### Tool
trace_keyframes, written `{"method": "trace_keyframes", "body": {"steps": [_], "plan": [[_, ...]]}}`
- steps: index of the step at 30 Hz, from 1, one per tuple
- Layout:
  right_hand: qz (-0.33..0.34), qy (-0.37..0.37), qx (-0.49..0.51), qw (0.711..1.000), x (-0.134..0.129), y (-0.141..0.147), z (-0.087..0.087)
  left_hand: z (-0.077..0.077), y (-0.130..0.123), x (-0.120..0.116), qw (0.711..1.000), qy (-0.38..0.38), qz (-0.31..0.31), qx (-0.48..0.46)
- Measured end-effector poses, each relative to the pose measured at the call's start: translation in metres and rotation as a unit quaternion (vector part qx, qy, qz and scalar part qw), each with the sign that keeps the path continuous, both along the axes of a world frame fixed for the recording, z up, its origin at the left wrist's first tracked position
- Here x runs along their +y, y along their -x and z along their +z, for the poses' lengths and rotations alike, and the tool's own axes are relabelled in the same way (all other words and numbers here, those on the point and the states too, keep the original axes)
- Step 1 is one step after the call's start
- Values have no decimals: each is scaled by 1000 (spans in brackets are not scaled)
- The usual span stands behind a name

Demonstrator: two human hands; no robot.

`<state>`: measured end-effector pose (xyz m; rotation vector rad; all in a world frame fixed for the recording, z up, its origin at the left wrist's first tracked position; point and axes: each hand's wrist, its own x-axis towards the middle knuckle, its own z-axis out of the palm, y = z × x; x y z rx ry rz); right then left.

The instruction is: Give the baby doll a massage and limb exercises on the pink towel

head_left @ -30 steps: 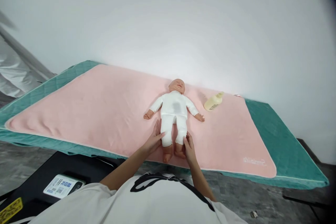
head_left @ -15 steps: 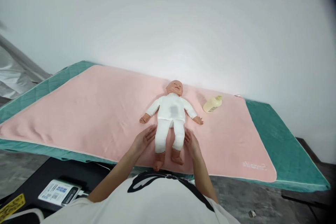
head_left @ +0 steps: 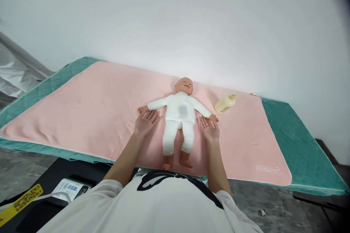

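A baby doll (head_left: 180, 111) in a white top and trousers lies on its back on a pink blanket (head_left: 109, 105), head toward the wall, arms spread. A grey patch shows on its chest. My left hand (head_left: 146, 122) is palm up with fingers extended, at the doll's hand on the left side; its thumb meets or nearly meets that small hand. Palm up too, my right hand (head_left: 210, 129) lies open just below the doll's other hand, fingers stretched out. Neither of my hands is wrapped around anything.
A pale yellow bottle (head_left: 225, 103) lies on its side right of the doll. Under the blanket is a green quilted cover (head_left: 303, 131). A white wall (head_left: 175, 18) stands behind. At lower left, a white labelled device (head_left: 70, 189) rests on a black surface.
Both my hands have moved up from beside the doll's legs to its hands and turned palm up. The doll's arm on the left is raised farther outward. The view has shifted slightly.
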<state>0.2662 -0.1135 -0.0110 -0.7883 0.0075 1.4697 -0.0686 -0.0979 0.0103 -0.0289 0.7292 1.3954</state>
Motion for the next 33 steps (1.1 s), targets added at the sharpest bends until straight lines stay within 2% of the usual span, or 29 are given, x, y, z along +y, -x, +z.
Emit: {"method": "trace_keyframes", "body": {"steps": [4,8,10,12,14,15,18,20,23,26,28,30,33], "plan": [[-16,18,-24,999,-3,0,1,9,4,9,999,7,10,36],[60,47,-67,995,-12,5,7,18,-6,-2,987,92,-21,131],[74,56,-112,989,-13,4,12,23,-9,-7,972,64,16,227],[51,69,-168,982,-9,1,19,32,-8,-2,942,-18,88,323],[27,64,-219,973,3,-1,27,45,-5,18,905,-104,142,387],[23,52,-239,969,12,0,32,53,-5,33,888,-137,142,414],[26,-15,-287,957,53,8,47,72,-16,90,856,-198,109,465],[27,-71,-318,945,85,20,55,76,-35,129,845,-214,63,486],[38,-83,-376,922,132,40,63,69,-69,170,817,-199,-4,541],[49,-84,-464,880,168,54,63,55,-96,192,777,-212,-87,586],[72,-83,-493,863,185,58,60,45,-106,201,782,-222,-130,568],[92,-83,-497,859,198,61,54,39,-110,210,799,-237,-144,534],[113,-122,-442,882,212,65,44,35,-109,220,835,-246,-152,469]]}}
